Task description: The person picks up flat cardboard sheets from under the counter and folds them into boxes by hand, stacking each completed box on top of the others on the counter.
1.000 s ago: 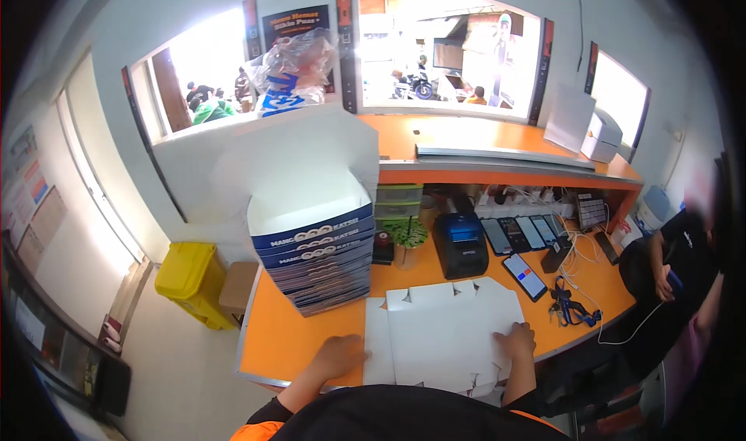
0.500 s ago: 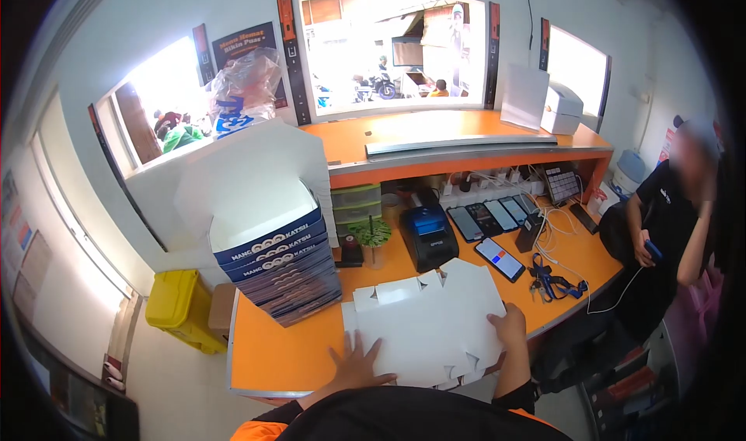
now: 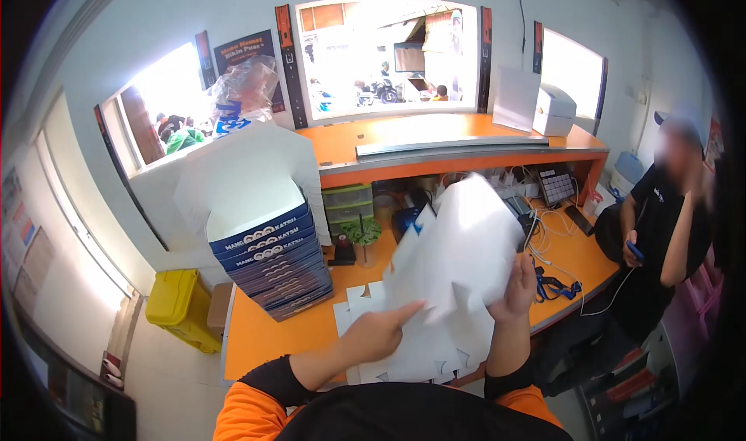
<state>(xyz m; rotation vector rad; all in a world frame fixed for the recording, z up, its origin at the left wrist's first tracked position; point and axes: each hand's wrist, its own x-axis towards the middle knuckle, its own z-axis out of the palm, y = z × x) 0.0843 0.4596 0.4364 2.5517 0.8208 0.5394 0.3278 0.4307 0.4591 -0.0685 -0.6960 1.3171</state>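
A white flat cardboard box blank [image 3: 478, 239] is raised and tilted over the orange desk, its edges blurred by motion. My right hand [image 3: 514, 289] grips it at its right side, fingers behind and thumb toward me. Beside its lower left edge, my left hand [image 3: 377, 332] has its index finger stretched out to the cardboard and the other fingers bent. Beneath both hands lies a stack of more white box blanks [image 3: 416, 357] with notched flaps.
Folded boxes [image 3: 268, 258] stand nested in a tall pile on the desk's left [image 3: 249, 344]. Behind are a potted plant [image 3: 361, 231] and a calculator-like keypad [image 3: 558, 186]. A blue lanyard [image 3: 556, 287] lies at right, near a seated person [image 3: 660, 208] holding a phone. A yellow bin [image 3: 183, 305] stands left.
The top blank has come up off the stack in my right hand and now tilts, covering the black printer and phones behind. My left hand has lifted from lying spread on the stack.
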